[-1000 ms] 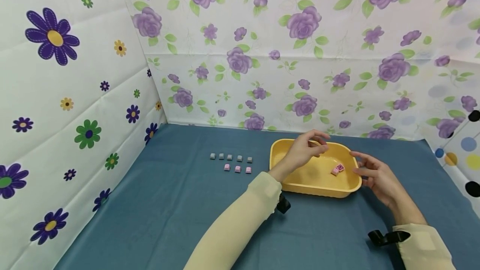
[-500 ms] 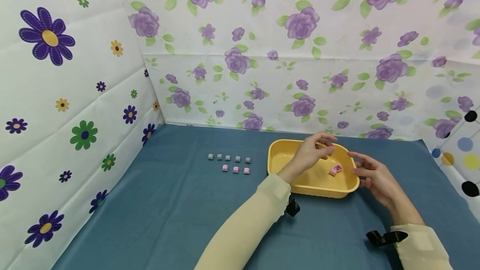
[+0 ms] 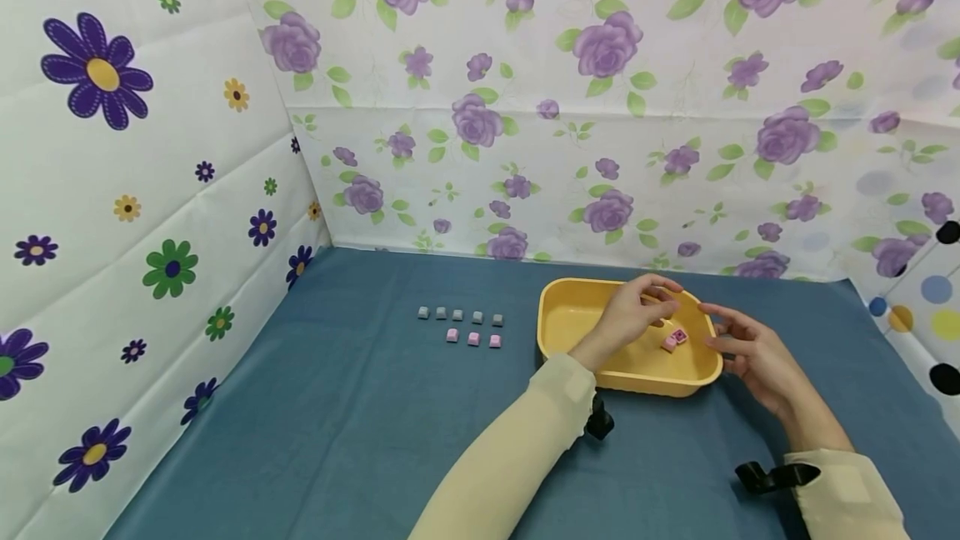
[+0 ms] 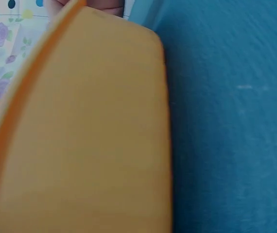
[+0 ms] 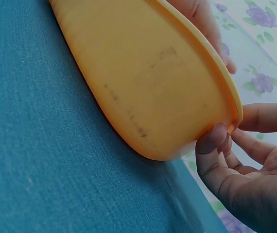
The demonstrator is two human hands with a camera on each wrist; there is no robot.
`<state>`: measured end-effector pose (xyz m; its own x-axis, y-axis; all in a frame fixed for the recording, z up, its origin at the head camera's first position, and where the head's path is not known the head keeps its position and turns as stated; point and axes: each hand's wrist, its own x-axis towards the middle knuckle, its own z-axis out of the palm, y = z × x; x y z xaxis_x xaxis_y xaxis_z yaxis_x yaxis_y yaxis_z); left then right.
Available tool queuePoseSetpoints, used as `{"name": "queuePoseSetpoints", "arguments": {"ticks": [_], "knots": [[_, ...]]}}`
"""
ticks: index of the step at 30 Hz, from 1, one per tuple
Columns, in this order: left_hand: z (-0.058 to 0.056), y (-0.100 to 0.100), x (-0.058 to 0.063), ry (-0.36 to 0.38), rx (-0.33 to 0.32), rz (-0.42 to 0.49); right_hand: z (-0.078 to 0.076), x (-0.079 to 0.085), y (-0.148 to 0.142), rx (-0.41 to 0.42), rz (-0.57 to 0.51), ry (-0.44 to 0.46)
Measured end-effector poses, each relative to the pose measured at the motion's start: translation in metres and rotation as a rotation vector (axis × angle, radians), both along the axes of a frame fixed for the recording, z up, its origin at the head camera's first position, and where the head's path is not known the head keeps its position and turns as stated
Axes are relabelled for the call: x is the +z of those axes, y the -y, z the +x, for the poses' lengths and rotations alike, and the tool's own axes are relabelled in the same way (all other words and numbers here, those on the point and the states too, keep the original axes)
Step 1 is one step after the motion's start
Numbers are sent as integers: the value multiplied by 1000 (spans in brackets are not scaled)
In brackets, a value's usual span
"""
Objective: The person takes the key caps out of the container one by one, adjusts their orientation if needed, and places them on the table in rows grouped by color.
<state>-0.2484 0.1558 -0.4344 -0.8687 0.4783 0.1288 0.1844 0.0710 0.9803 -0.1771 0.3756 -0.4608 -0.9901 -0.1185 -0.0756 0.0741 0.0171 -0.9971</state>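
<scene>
The left hand (image 3: 630,313) hovers over the yellow tray (image 3: 562,315) with bent fingers, and nothing shows between thumb and fingertips. Just to its right, two pink keycaps (image 3: 670,343) lie on the tray floor, one turned so its hollow underside shows. At the tray's right end the right hand (image 3: 761,365) holds the rim. In the right wrist view its thumb (image 5: 214,138) presses the outer wall, while other fingers touch the rim. The left wrist view is mostly filled by the tray's outer side (image 4: 90,126).
Left of the tray, on the blue cloth (image 3: 337,423), stand a row of several grey keycaps (image 3: 457,315) and a shorter row of three pink keycaps (image 3: 473,339). A flowered sheet (image 3: 480,173) hangs behind, another along the left.
The left hand has moved right over the tray, closer to the two pink keycaps. The right hand keeps its hold on the rim, and the keycaps stay where they were.
</scene>
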Motion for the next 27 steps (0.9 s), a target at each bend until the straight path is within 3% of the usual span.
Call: {"name": "queuePoseSetpoints", "arguments": {"ticks": [6, 16, 27], "knots": [[1, -3, -5, -9, -1, -89, 0, 1, 0, 6, -16, -9], [4, -7, -13, -61, -92, -267, 0, -3, -1, 9, -22, -30], [6, -6, -12, -72, -143, -434, -1, -4, 0, 6, -11, -30]]}}
